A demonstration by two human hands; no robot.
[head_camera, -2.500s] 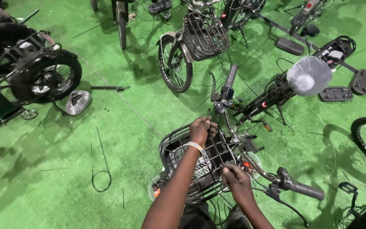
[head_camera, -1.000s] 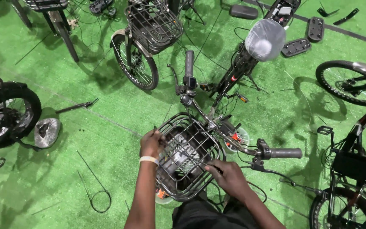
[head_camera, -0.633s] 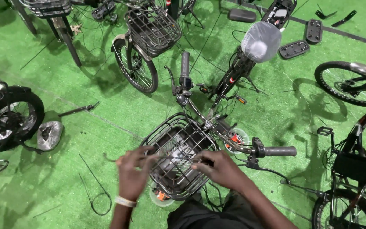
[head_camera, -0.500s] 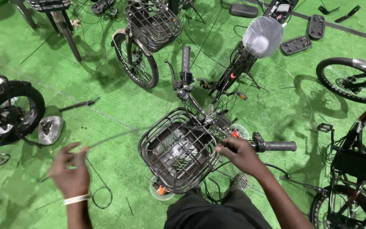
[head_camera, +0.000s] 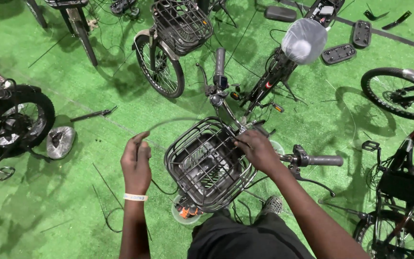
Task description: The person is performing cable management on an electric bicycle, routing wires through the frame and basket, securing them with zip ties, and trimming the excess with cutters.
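Green floor: cable (head_camera: 178,121) between left hand (head_camera: 136,162), basket (head_camera: 207,163).

Far across the green floor (head_camera: 97,96), a second bicycle with a black wire basket (head_camera: 180,24) is standing. A plastic-wrapped saddle (head_camera: 304,41) is catching light to its right, flat black plates (head_camera: 339,53) are lying beyond, and a wrapped part (head_camera: 61,142) is resting beside a black wheel (head_camera: 17,122) at left.

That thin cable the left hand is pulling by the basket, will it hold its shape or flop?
Probably springy, not limp: the cable arcs smoothly from the left hand toward the right hand at the wire basket rim. It looks thin and light, so likely bends easily and may whip when released.
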